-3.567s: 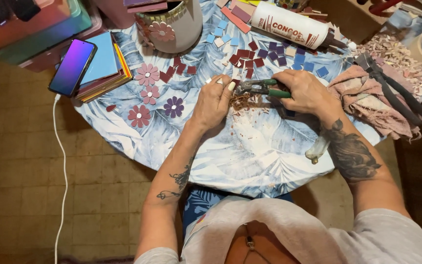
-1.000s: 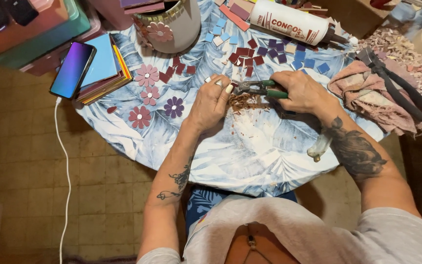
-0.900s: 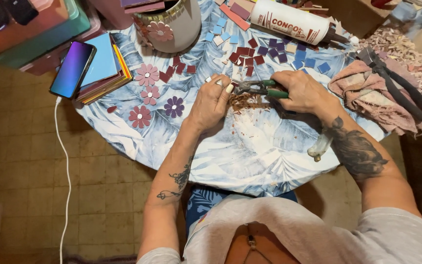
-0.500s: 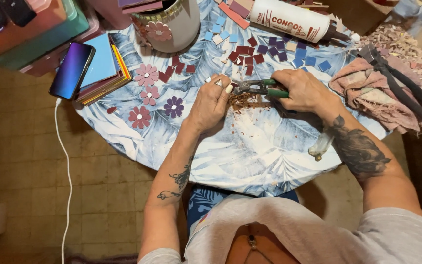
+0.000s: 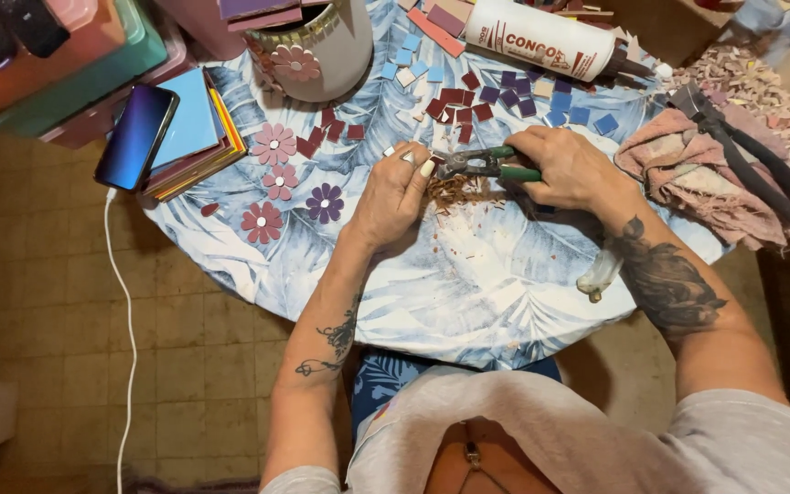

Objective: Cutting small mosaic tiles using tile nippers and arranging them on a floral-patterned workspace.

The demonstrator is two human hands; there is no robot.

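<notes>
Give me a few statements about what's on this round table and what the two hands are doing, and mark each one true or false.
1. The right hand grips green-handled nippers. True.
2. The left hand lies flat on the phone. False: it is raised at the nippers' jaws, pinching a small piece; the phone lies apart on a stack of sheets.
3. Flower shapes lie on the tablecloth left of the hands. True.
4. The white glue bottle stands upright. False: it lies on its side.
5. A pink cloth lies right of the right hand. True.
</notes>
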